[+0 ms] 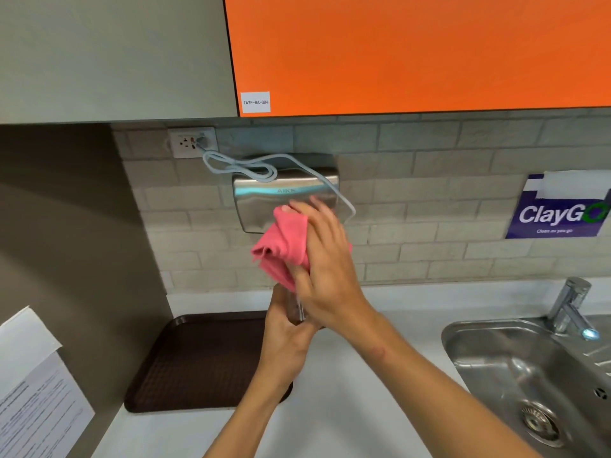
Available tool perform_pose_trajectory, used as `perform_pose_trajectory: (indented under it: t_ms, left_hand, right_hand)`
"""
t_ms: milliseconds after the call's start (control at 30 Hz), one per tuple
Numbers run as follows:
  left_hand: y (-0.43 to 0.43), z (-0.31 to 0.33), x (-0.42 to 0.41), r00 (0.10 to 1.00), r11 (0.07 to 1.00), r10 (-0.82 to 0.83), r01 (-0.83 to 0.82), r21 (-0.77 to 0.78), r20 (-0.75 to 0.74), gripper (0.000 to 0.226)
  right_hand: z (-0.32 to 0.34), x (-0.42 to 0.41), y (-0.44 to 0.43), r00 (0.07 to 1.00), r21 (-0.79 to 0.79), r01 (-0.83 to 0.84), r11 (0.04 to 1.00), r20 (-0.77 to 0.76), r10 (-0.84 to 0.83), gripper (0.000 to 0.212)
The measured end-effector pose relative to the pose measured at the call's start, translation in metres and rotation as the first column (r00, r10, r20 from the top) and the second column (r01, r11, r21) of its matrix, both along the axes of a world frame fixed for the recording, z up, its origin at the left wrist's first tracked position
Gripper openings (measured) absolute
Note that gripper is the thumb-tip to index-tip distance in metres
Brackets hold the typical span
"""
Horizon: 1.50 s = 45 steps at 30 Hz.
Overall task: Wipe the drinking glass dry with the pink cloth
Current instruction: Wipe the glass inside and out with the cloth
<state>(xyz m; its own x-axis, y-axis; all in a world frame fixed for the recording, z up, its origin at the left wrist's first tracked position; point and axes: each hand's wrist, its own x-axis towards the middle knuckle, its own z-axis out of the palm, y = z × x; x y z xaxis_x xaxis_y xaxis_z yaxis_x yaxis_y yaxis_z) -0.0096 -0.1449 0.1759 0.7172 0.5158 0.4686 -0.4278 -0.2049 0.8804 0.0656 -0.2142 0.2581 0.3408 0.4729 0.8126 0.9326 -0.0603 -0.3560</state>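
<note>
My left hand (pixel 286 328) grips the lower part of a clear drinking glass (pixel 296 309), held up above the counter. Only a small strip of the glass shows between my two hands. The pink cloth (pixel 281 249) is bunched over the top of the glass, with a fold hanging to the left. My right hand (pixel 325 259) wraps around the cloth from the right, fingers pressed over it and fingertips showing at the cloth's top. The rim and upper part of the glass are hidden under the cloth.
A dark brown tray (pixel 198 361) lies on the white counter (pixel 357 408) below my hands. A steel sink (pixel 515 368) with a tap (pixel 570 305) sits at the right. On the tiled wall behind hang a metal hand dryer (pixel 261 193) and its cord.
</note>
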Motion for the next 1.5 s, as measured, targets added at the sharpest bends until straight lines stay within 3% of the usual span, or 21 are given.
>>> perform_pose_trajectory:
  t_ms: [167,233,333,433,500,800,1000,1133,1200,1267,1367,1500]
  left_hand:
    - [-0.001,-0.001,-0.004,0.999,0.996,-0.047,0.048,-0.074,0.012,0.032]
    - [0.002,0.0,-0.005,0.995,0.993,-0.104,0.104,-0.064,-0.005,0.049]
    - [0.003,0.006,-0.006,0.973,0.972,-0.225,0.221,-0.082,-0.05,0.071]
    - [0.004,0.014,-0.005,0.974,0.972,-0.22,0.215,-0.094,-0.046,0.068]
    - [0.001,0.021,0.0,0.982,0.976,-0.185,0.182,-0.118,-0.02,0.068]
    - [-0.005,0.021,0.013,0.99,0.971,0.119,-0.102,-0.215,0.069,0.068]
    - [-0.001,0.028,0.012,0.978,0.985,0.17,-0.165,-0.048,0.124,0.052]
    - [0.001,0.028,0.014,0.969,0.973,0.216,-0.224,0.06,0.122,0.059]
    - [0.003,0.03,0.015,0.967,0.969,0.237,-0.242,0.055,0.09,0.06]
    - [0.004,0.031,0.016,0.965,0.966,0.255,-0.257,0.024,0.054,0.065]
    - [0.005,0.033,0.02,0.96,0.96,0.278,-0.279,0.032,0.044,0.059]
    - [0.007,0.034,0.021,0.968,0.968,0.249,-0.249,0.029,-0.003,0.055]
  right_hand:
    - [-0.021,-0.02,-0.009,0.984,0.015,-0.158,0.987,-0.081,0.159,0.073]
    - [-0.01,-0.017,-0.009,0.963,0.054,-0.179,0.982,-0.197,0.186,0.07]
    - [0.019,-0.006,-0.01,0.765,0.325,-0.164,0.931,-0.554,0.328,0.037]
    - [0.02,0.009,-0.01,0.585,0.323,-0.045,0.945,-0.758,0.287,0.042]
    - [0.01,0.009,-0.012,0.488,0.302,-0.069,0.951,-0.821,0.296,0.046]
    - [-0.014,-0.008,-0.009,0.386,0.268,-0.146,0.952,-0.871,0.305,0.053]
    - [-0.026,-0.017,-0.009,-0.074,0.51,-0.047,0.859,-0.859,0.507,0.051]
    - [-0.025,-0.02,-0.013,-0.212,0.496,0.001,0.868,-0.848,0.485,0.049]
    - [-0.026,-0.024,-0.014,-0.215,0.488,0.047,0.871,-0.847,0.486,0.047]
    - [-0.024,-0.033,-0.016,-0.149,0.485,0.086,0.87,-0.857,0.492,0.044]
    - [-0.028,-0.044,-0.015,0.012,0.441,0.083,0.893,-0.897,0.442,0.04]
    - [-0.024,-0.047,-0.013,0.309,0.299,0.02,0.954,-0.909,0.279,0.029]
